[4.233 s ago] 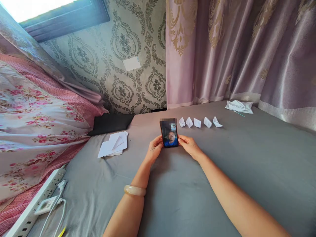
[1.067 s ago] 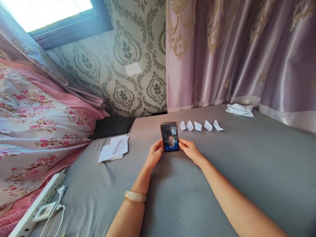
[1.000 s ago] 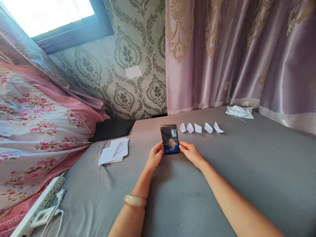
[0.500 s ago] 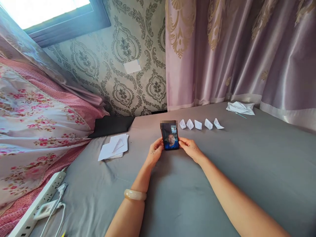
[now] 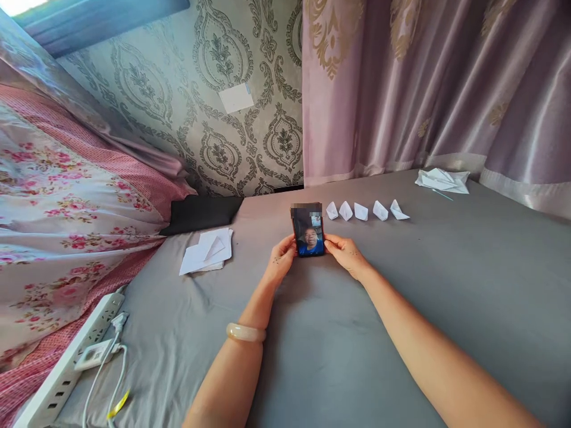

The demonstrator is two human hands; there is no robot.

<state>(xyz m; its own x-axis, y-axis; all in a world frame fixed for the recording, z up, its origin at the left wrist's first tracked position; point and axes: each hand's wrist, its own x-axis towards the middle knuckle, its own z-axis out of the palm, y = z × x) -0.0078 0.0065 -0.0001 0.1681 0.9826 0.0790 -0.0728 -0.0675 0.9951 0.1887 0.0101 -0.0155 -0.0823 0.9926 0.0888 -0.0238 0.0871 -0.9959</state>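
Head view: a power strip [image 5: 66, 368] and loose paper sheets [image 5: 207, 257] lie left on the bed [image 5: 446, 273]; the left hand [image 5: 281, 261] and right hand [image 5: 345, 254], fingers pinching its edges, hold the phone [image 5: 307, 233] upright mid-bed as before; folded paper boats [image 5: 363, 210] line up just beyond.

A home bedroom: grey bed sheet [image 5: 401, 309], floral quilt [image 5: 57, 208], patterned wallpaper [image 5: 214, 59] and mauve curtains [image 5: 423, 77].

Phone [image 5: 307, 233] top edge is blurred out. Power strip [image 5: 66, 368] is cut off by the lower left edge. Both elbows are out of frame.
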